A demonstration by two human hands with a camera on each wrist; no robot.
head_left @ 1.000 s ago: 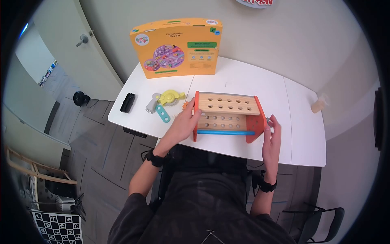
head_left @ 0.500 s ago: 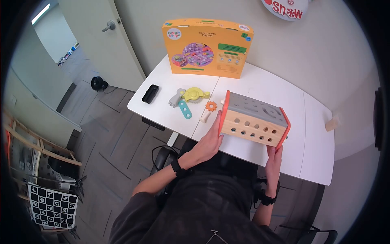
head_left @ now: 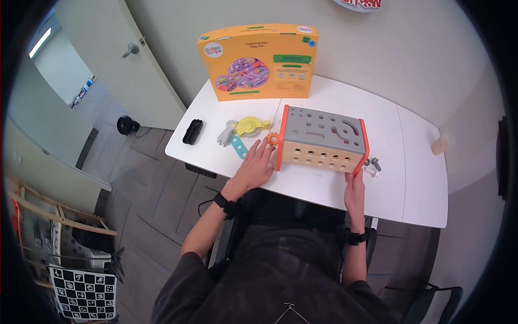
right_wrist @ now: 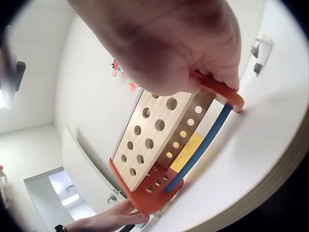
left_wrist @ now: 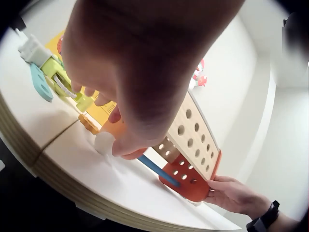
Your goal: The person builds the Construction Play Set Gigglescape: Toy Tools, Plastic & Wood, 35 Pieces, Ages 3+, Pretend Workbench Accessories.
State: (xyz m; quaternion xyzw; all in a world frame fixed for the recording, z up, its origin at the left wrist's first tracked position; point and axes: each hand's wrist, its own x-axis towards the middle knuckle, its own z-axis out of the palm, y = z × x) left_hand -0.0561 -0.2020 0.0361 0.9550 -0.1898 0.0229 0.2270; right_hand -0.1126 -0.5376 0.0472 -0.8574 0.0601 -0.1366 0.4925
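Note:
A toy workbench (head_left: 324,132) stands on the table, with a grey slotted top, a pale wooden side full of holes, red end panels and a blue rod (right_wrist: 205,140) low along its near side. My right hand (head_left: 354,197) grips the near lower corner of the right red panel, thumb on the inner side and fingers outside. Along the outside of the left panel lies my left hand (head_left: 256,168), fingers extended toward an orange gear (head_left: 273,139). A pale peg (left_wrist: 104,143) lies by its thumb. Beyond the right panel are grey and white bolts (head_left: 374,164).
Left of the workbench lie a yellow toy saw (head_left: 249,126), a grey claw-like piece (head_left: 225,135) and a teal strip with holes (head_left: 238,147). A black case (head_left: 192,132) is near the left edge. An orange play set box (head_left: 259,65) stands at the back.
The workbench has tipped and turned between my hands so its grey top faces up. My left hand has slid to the panel's outer side near the gear. The head view has shifted too.

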